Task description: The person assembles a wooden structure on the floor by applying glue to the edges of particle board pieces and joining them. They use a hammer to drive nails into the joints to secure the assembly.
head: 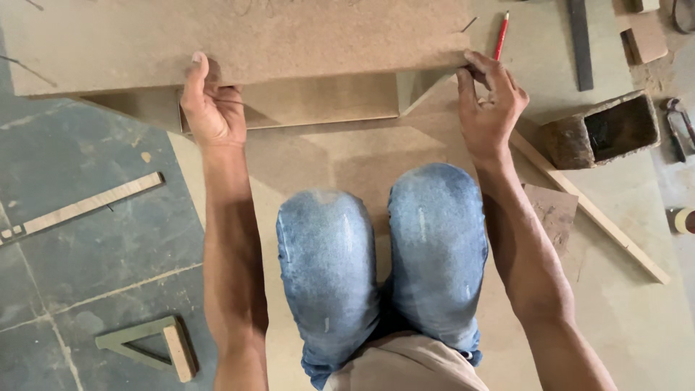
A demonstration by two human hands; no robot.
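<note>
My two hands, left hand (pixel 211 108) and right hand (pixel 491 101), each grip the near edge of one brown board (pixel 239 40); one red pencil (pixel 501 36) lies far right.

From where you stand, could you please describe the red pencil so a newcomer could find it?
Start at the big brown board both hands grip. Just past its right corner, above the right hand, lies the pencil. It is the only thin red thing there.
</note>
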